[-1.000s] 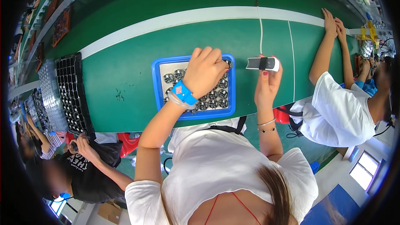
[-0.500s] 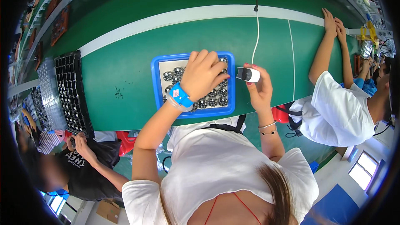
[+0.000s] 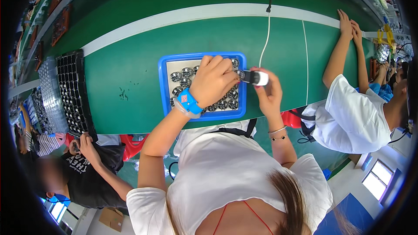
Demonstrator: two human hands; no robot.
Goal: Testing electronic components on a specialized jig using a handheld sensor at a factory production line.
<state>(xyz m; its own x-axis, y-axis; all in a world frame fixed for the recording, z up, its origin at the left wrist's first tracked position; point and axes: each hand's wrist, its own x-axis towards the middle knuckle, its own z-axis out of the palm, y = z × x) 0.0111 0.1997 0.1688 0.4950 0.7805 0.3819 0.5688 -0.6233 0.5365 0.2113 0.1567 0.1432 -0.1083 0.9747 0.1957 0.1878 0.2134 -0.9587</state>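
Note:
My left hand [image 3: 214, 80], with a blue band at its wrist, reaches across a blue-rimmed tray [image 3: 164, 82]. Its thumb and fingers close on a small round black-and-silver part [image 3: 240, 75] at the tray's right rim. My right hand [image 3: 271, 91] grips a white-and-black handheld device [image 3: 260, 78]. The dark end of this device meets the round part; whether they touch or overlap is too small to tell. Several similar round parts [image 3: 175, 77] lie on the tray's pale floor, some hidden under my left hand.
A white cable [image 3: 265, 39] comes down from above to the device. Small dark bits [image 3: 124, 94] lie on the green table [image 3: 126, 69]. At the left stands a black compartment tray [image 3: 76, 91]. Co-workers sit on both sides, one with forearms [image 3: 344, 43] on the table.
The device in my right hand has moved slightly left, across the tray's rim, up to the round part at my left fingertips. My left hand has stayed nearly in place.

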